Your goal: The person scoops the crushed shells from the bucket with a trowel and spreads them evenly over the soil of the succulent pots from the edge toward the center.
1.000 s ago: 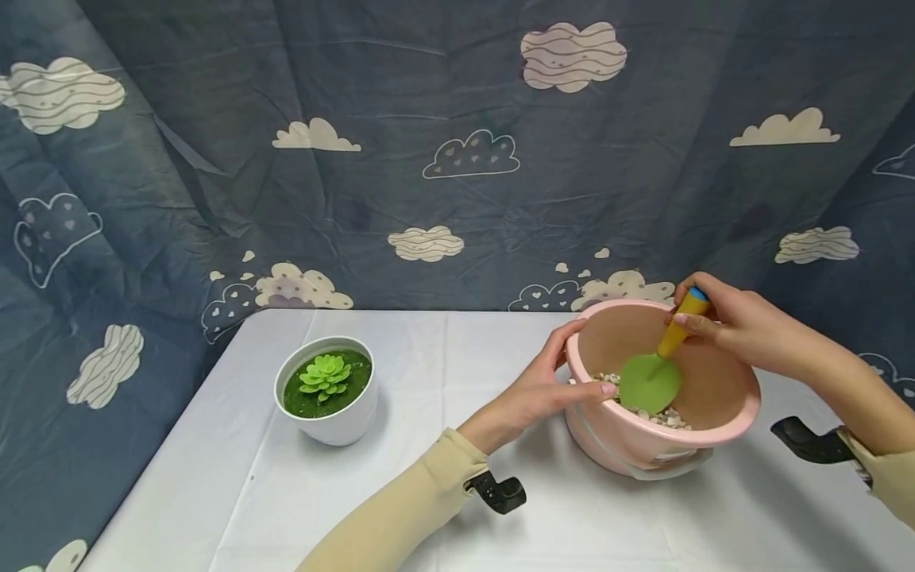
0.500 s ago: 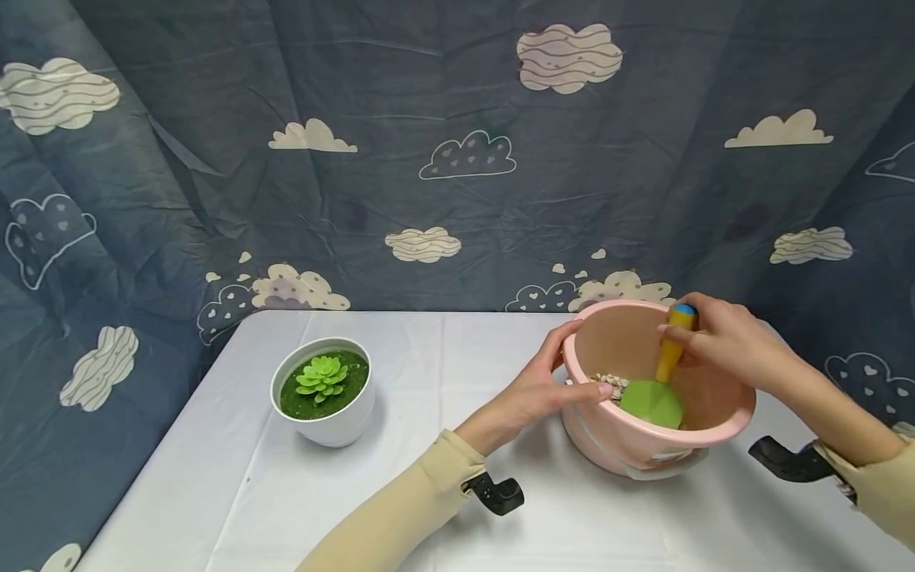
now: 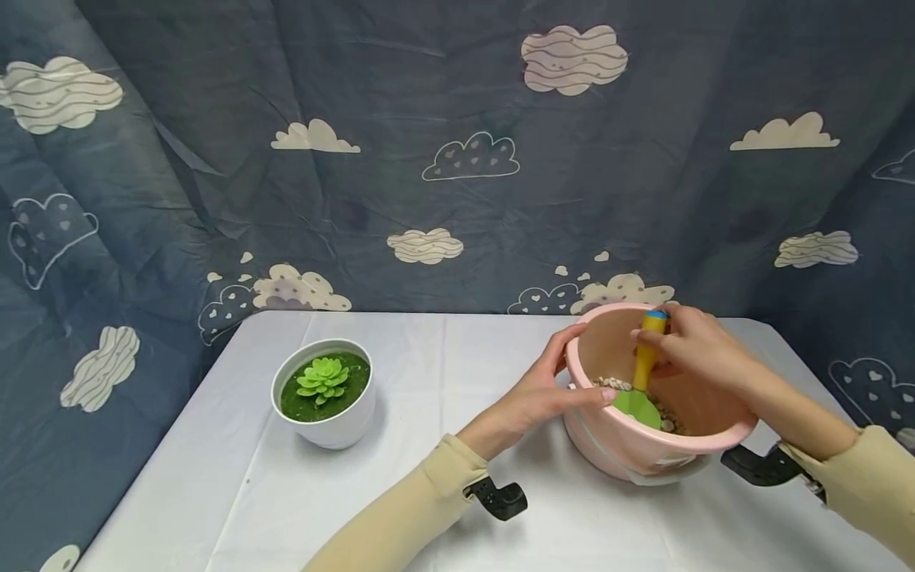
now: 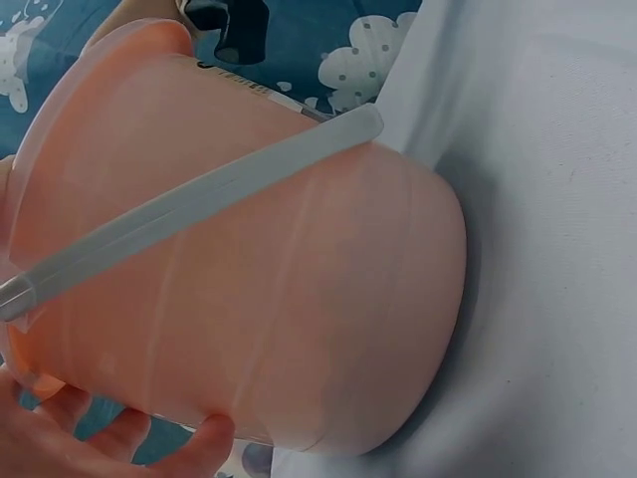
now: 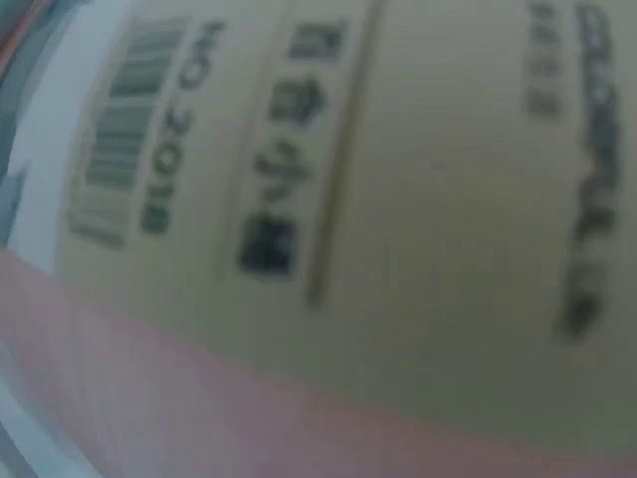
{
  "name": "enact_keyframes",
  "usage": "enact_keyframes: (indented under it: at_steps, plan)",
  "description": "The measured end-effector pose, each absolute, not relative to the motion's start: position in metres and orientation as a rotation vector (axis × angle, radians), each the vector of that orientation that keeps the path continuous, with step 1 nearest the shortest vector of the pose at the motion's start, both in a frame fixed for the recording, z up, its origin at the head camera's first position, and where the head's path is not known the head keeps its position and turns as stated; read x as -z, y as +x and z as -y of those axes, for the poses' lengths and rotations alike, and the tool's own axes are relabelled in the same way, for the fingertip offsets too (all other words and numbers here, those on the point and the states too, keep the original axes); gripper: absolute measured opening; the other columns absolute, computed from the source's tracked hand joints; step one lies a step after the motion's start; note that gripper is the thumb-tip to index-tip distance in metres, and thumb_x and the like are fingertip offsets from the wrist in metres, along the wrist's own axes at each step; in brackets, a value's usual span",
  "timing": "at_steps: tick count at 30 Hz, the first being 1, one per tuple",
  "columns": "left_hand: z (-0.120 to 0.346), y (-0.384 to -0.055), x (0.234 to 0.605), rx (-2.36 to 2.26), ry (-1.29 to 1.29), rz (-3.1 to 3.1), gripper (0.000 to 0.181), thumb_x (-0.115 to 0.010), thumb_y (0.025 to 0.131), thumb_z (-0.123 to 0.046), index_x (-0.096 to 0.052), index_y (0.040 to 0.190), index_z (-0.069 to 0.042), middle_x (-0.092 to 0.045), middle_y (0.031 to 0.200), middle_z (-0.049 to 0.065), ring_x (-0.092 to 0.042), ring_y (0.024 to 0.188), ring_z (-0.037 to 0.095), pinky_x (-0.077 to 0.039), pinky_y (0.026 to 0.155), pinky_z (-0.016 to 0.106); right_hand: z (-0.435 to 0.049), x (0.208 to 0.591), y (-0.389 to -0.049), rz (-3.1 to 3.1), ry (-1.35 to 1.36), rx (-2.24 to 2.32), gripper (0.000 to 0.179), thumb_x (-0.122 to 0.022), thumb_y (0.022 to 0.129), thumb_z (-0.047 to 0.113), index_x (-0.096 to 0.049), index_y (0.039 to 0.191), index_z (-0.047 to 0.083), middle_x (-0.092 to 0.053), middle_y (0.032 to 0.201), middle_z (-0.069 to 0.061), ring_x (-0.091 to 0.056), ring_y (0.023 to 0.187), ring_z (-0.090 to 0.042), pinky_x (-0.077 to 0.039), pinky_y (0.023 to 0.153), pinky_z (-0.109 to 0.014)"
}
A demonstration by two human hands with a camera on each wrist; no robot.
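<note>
A pink bucket (image 3: pixel 615 453) stands at the right of the white table, with pale pebbles (image 3: pixel 611 384) at its bottom. My left hand (image 3: pixel 522 399) holds the bucket's left rim, thumb over the edge. In the left wrist view, the fingers of my left hand (image 4: pixel 100 438) lie against the bucket wall (image 4: pixel 289 299). Inside the bucket, my right hand (image 3: pixel 696 345) grips the yellow handle of a toy shovel (image 3: pixel 646 365). The shovel's green blade points down among the pebbles, its tip partly hidden by the front rim. The right wrist view is filled by a blurred printed label (image 5: pixel 418 199) on the bucket.
A white pot (image 3: pixel 336 429) with a green succulent (image 3: pixel 324 380) stands on the left half of the white table (image 3: pixel 429 357). The bucket's grey carrying handle (image 4: pixel 199 204) hangs along its side. A dark cloud-patterned cloth (image 3: pixel 472 214) hangs behind the table.
My right hand has moved left and down with the shovel, whose blade has gone deeper into the bucket and turned more edge-on. My left hand keeps its hold on the rim.
</note>
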State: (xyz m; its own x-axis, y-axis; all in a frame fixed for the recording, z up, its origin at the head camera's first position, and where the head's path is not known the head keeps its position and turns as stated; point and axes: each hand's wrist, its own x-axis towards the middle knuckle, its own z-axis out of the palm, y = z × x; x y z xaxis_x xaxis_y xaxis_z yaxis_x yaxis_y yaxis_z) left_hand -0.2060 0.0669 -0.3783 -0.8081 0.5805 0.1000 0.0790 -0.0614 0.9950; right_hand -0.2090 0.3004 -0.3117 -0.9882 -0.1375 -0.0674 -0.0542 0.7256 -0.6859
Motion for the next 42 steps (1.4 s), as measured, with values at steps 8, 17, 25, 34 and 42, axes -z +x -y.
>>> enact_keyframes:
  at_steps: [8,17,25,34,42]
  plan:
    - [-0.068,-0.206,0.379,-1.927,0.709,-1.848,0.085,-0.077,0.079,-0.026,-0.032,0.15,-0.041,-0.036,0.148,-0.018,-0.032,0.138,0.011,-0.034,0.103,0.038,-0.301,0.316,-0.21,-2.743,-0.095,1.241,0.051,-0.059,0.099,0.024,-0.039,0.126,-0.015,-0.059,0.105,-0.025,-0.07,0.083,-0.029,-0.057,0.068,-0.042]
    - [-0.067,-0.206,0.38,-1.923,0.703,-1.857,0.085,-0.077,0.08,-0.025,-0.032,0.15,-0.041,-0.034,0.151,-0.015,-0.03,0.139,0.011,-0.033,0.106,0.041,-0.302,0.319,-0.211,-2.698,-0.063,1.357,0.055,-0.057,0.1,0.028,-0.038,0.128,-0.015,-0.062,0.107,-0.026,-0.072,0.083,-0.032,-0.057,0.068,-0.041]
    - [-0.067,-0.206,0.382,-1.938,0.719,-1.849,0.084,-0.078,0.079,-0.025,-0.033,0.149,-0.041,-0.035,0.148,-0.019,-0.032,0.135,0.005,-0.036,0.101,0.033,-0.317,0.309,-0.21,-2.706,0.027,1.444,0.055,-0.054,0.102,0.031,-0.04,0.125,-0.016,-0.065,0.094,-0.016,-0.072,0.075,-0.023,-0.057,0.065,-0.036]
    - [-0.068,-0.206,0.38,-1.944,0.712,-1.853,0.084,-0.078,0.08,-0.024,-0.034,0.148,-0.041,-0.035,0.149,-0.017,-0.032,0.136,0.007,-0.035,0.104,0.037,-0.33,0.299,-0.214,-2.689,0.089,1.445,0.062,-0.055,0.101,0.039,-0.039,0.128,-0.014,-0.066,0.091,-0.011,-0.072,0.074,-0.021,-0.057,0.066,-0.034]
    - [-0.069,-0.206,0.38,-1.93,0.696,-1.86,0.086,-0.078,0.08,-0.025,-0.032,0.15,-0.041,-0.035,0.149,-0.016,-0.03,0.138,0.008,-0.033,0.104,0.035,-0.341,0.297,-0.212,-2.593,0.169,1.55,0.063,-0.056,0.099,0.043,-0.039,0.127,-0.011,-0.065,0.088,-0.004,-0.072,0.074,-0.02,-0.056,0.068,-0.03]
